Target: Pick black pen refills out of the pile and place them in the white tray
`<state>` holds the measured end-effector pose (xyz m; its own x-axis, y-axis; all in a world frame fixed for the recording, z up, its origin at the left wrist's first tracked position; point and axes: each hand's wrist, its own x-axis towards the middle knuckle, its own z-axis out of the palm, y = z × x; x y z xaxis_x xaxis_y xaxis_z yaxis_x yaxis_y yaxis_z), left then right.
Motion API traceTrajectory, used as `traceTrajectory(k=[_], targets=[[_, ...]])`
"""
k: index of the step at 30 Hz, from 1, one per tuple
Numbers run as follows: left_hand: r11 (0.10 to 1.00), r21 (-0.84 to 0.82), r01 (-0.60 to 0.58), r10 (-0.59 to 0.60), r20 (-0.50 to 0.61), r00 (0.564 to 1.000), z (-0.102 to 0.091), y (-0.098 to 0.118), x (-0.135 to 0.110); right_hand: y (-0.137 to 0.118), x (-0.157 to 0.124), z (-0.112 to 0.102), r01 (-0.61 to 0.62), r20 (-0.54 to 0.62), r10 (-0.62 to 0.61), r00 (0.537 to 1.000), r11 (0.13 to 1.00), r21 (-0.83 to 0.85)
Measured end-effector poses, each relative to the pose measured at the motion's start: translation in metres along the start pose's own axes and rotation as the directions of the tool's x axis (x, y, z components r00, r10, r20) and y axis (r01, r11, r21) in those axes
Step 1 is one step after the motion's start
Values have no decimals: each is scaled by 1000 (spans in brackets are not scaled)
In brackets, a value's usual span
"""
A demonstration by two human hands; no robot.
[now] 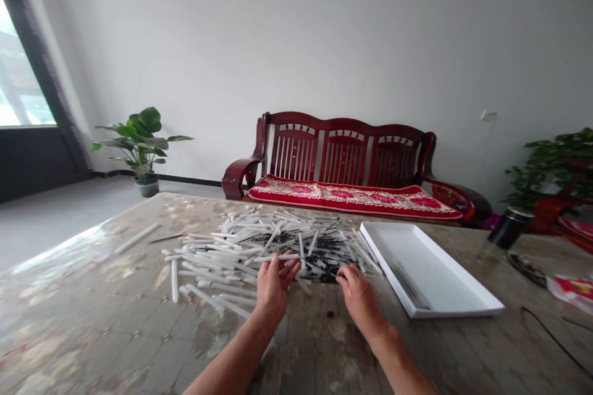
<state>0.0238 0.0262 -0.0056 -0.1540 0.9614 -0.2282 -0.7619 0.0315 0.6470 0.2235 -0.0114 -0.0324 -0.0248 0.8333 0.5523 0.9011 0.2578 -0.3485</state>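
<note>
My left hand pinches a white pen-like tube that lies level across its fingertips. To its right, my right hand is closed low over the front edge of the pile, thumb against the fingers; what is between them, if anything, is too small to make out. In front of both hands spreads a heap of white tubes, mixed at its right side with thin black pieces. A small black piece lies on the table between my forearms.
A shallow white box holds several thin grey rods right of the pile. A loose white tube and a dark thin rod lie left on the patterned table. A black cylinder and cables are far right.
</note>
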Motion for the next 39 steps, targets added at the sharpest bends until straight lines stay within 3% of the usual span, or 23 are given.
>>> traceTrajectory(k=[5,11,15,17,20,21,23,26,28,31,34,36,39], targets=[[999,43,-9,9,10,1000,0,-3,1,1,0,-2,2,23,0,1000,998,-67],[964,237,-119,95,108,990,-3,-7,0,-2,0,-8,33,-21,-34,999,997,-67],[954,294,-50,-4,180,984,-2,-16,-11,-15,0,-5,-16,-9,18,1000,979,205],[957,286,44,-103,193,976,1,-19,-17,-22,1,-2,-140,91,110,990,872,470],[974,186,128,-153,125,980,4,-18,-20,-26,2,-4,-365,343,158,926,607,706],[980,143,137,-151,92,984,5,-16,-19,-26,2,-7,-409,420,124,899,575,708],[987,71,143,-146,49,988,5,-11,-15,-23,0,-14,-446,559,30,829,639,627],[987,1,162,-162,51,986,5,-6,-10,-22,-3,-24,-361,676,-28,736,829,428],[982,-29,186,-183,73,980,4,-6,-9,-23,-4,-27,-261,654,-49,755,893,368],[971,-45,233,-229,87,970,5,-9,-12,-25,-4,-22,-162,524,-54,850,920,356],[967,-25,252,-248,109,963,5,-11,-14,-23,-1,-10,-220,358,65,932,884,412],[966,-2,260,-257,128,958,4,-13,-15,-21,1,-2,-354,304,215,928,760,545],[965,36,260,-262,151,953,2,-18,-17,-22,5,2,-460,289,391,874,471,752]])
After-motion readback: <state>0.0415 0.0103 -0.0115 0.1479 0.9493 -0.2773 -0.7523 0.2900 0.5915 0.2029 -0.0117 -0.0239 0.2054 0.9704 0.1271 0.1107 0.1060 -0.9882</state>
